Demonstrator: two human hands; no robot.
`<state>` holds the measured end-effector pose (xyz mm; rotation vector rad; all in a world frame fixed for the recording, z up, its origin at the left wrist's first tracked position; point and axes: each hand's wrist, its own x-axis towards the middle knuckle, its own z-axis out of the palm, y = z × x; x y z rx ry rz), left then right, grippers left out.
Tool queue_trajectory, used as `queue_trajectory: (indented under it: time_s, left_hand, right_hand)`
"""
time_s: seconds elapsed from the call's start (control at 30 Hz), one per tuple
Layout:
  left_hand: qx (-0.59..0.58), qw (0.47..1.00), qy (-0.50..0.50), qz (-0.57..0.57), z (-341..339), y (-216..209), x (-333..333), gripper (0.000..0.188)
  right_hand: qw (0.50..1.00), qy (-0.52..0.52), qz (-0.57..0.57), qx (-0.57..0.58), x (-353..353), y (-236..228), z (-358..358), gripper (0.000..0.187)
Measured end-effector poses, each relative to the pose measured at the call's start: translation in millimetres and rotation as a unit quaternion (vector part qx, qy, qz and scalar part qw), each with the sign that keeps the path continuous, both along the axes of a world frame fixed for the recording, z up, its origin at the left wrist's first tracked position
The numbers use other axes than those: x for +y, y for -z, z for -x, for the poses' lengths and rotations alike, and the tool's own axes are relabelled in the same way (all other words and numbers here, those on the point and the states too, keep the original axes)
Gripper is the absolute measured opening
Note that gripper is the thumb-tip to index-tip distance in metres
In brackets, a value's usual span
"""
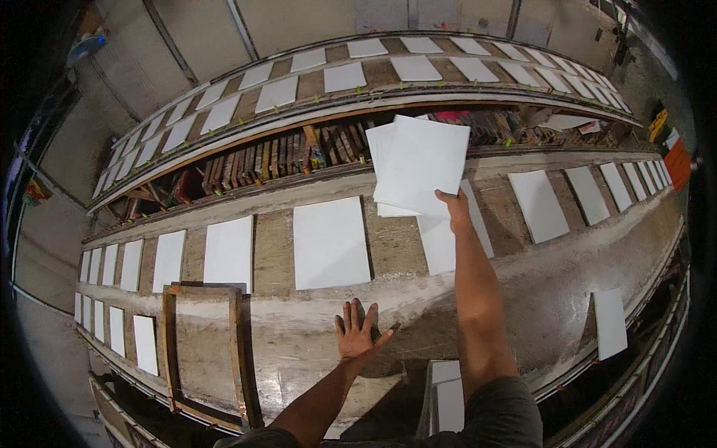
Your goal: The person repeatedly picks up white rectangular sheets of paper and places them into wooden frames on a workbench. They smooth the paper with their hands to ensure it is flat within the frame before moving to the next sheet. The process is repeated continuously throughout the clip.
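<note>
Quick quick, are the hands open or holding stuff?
Left hand: open, fingers spread, holding nothing.
Right hand: closed, holding white sheets by a corner.

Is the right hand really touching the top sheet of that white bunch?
Touching. The head view shows the right hand pinching the top sheet at its lower right corner, with no gap.

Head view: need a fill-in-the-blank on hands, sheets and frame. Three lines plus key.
1. The person's ____ hand holds several white rectangular sheets.
2. The other hand, fingers spread, holds ____.
3. The brown rectangular wooden frame is toward the picture's lower ____ corner.

Missing words: right; nothing; left.
</note>
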<state>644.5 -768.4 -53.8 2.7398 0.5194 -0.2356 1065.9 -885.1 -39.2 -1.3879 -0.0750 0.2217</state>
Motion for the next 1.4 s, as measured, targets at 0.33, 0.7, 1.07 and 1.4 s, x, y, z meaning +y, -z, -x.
queue_trajectory:
  time_s: [0.33,0.7,1.07,1.4]
  left_hand:
    - [-0.152,0.987,-0.012,0.059,10.8,20.5,4.2,0.078]
    - [-0.225,0.965,0.049,0.126,33.8,-3.0,5.3,0.044]
    - [0.046,0.711,-0.125,0.690,137.9,-11.0,-202.7,0.076]
    - [0.002,0.619,-0.162,0.768,112.1,-24.1,-202.5,0.051]
  right_hand:
    - [0.867,0.118,0.467,-0.126,-50.4,-1.2,43.7,0.078]
    - [0.822,0.009,0.565,-0.072,-274.1,-34.0,344.1,0.079]
    - [0.797,-0.063,0.569,0.193,-326.6,-60.4,477.3,0.086]
    - [0.961,-0.182,0.189,0.085,-365.5,-105.3,475.8,0.078]
